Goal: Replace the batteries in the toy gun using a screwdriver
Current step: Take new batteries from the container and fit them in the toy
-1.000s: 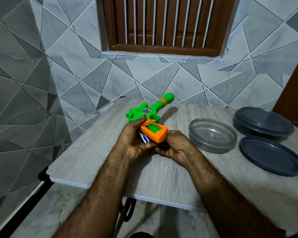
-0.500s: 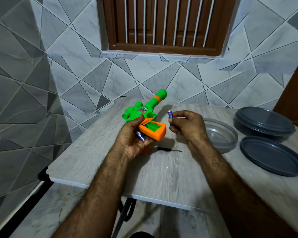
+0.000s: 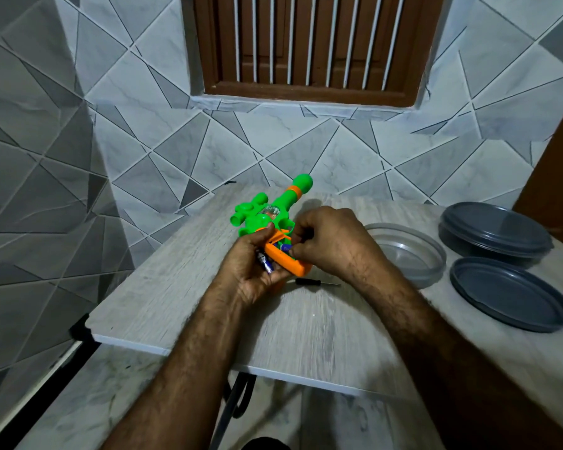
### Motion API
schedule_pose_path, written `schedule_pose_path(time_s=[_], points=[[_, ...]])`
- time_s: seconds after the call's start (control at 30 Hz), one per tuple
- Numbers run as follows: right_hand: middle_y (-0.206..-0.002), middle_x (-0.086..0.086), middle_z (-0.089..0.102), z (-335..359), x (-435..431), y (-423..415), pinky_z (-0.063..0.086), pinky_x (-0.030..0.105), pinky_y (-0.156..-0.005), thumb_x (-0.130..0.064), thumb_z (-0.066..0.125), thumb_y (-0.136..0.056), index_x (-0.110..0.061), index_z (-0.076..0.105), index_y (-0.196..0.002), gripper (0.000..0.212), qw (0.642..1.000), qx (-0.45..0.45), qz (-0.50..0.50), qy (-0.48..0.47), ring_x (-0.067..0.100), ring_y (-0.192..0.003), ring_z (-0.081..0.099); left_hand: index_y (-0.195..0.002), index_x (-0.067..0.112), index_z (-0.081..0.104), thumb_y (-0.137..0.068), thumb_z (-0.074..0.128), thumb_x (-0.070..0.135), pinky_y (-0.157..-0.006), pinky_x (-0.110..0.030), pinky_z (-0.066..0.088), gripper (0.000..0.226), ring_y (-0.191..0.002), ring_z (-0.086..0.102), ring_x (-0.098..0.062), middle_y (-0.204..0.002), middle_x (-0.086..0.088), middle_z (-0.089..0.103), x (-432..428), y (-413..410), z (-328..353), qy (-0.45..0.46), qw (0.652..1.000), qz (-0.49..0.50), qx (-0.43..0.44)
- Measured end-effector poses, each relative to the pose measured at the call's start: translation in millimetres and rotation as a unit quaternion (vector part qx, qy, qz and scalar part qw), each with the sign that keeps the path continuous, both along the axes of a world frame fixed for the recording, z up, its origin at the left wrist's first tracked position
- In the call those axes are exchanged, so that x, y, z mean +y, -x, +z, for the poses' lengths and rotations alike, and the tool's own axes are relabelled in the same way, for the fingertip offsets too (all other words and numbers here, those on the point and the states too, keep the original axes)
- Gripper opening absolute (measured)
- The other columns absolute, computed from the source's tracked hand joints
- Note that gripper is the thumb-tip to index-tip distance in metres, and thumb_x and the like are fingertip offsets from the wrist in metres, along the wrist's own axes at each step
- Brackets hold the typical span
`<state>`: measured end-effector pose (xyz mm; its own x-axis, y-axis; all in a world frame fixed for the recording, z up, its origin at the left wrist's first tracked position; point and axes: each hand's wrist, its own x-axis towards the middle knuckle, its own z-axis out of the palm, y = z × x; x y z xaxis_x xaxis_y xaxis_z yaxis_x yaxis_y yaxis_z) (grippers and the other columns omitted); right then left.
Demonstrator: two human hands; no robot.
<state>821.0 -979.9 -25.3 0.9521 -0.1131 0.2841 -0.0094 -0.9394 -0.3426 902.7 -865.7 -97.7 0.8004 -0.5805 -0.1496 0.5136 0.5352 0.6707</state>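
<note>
Toy gun (image 3: 267,219) held away from table (image 3: 176,287) edges — right hand (image 3: 329,241) pinches battery (image 3: 286,248).

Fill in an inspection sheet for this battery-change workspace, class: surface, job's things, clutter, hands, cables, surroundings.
Surface: grey wood-grain tabletop.
Job's things: green-and-orange plastic toy gun, compartment open; black-handled screwdriver lying on tabletop.
Clutter: clear round plastic tub; dark grey lidded bowl; loose dark grey lid.
Hands: left hand grips gun and blue-silver batteries; right hand pinches blue battery at compartment.
Cables: dark loop below tabletop, kind unclear.
Surroundings: grey tiled wall; brown barred window.
</note>
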Motion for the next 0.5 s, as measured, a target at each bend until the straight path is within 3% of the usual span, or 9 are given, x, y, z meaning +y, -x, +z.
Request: schedule_pose_path(time_s=[0.17, 0.3, 0.4, 0.5], points=[[-0.098, 0.005, 0.073, 1.9, 1.7, 1.6, 0.041, 0.023, -0.071, -0.026, 0.069, -0.083, -0.024, 0.076, -0.092, 0.012, 1.000, 0.021, 0.017, 0.016, 0.022, -0.097, 0.063, -0.111, 0.006, 0.064, -0.096, 0.053, 0.023, -0.081, -0.054, 0.051, 0.025, -0.085, 0.066, -0.029, -0.093, -0.015, 0.072, 0.6, -6.1, -3.2, -0.012, 1.000, 0.005, -0.009], [-0.108, 0.005, 0.071, 7.1, 1.9, 4.6, 0.044, 0.024, -0.078, -0.020, 0.066, -0.086, -0.029, 0.076, -0.105, 0.023, 0.998, 0.048, 0.038, 0.015, 0.021, -0.105, 0.060, -0.109, 0.006, 0.065, -0.097, 0.052, 0.022, -0.076, -0.052, 0.055, 0.024, -0.074, 0.073, -0.027, -0.086, -0.013, 0.075, 1.8, -7.8, -4.6, -0.014, 1.000, 0.006, -0.015], [-0.108, 0.002, 0.071, 5.1, 3.2, 0.7, 0.049, 0.029, -0.087, -0.019, 0.072, -0.082, -0.031, 0.078, -0.098, 0.021, 0.999, 0.044, 0.031, -0.002, 0.020, -0.109, 0.058, -0.111, 0.006, 0.064, -0.098, 0.050, 0.021, -0.070, -0.050, 0.058, 0.024, -0.072, 0.073, -0.026, -0.086, -0.014, 0.075, 1.3, -6.0, -5.9, -0.002, 1.000, 0.004, -0.009], [-0.096, -0.004, 0.073, 1.9, 2.2, -4.9, 0.044, 0.023, -0.077, -0.017, 0.081, -0.073, -0.028, 0.079, -0.088, 0.018, 0.997, 0.048, 0.017, -0.060, 0.011, -0.099, 0.060, -0.116, 0.007, 0.062, -0.098, 0.050, 0.020, -0.061, -0.047, 0.061, 0.025, -0.070, 0.073, -0.027, -0.090, -0.014, 0.074, 3.0, -2.4, -5.0, 0.005, 1.000, 0.005, -0.003]])
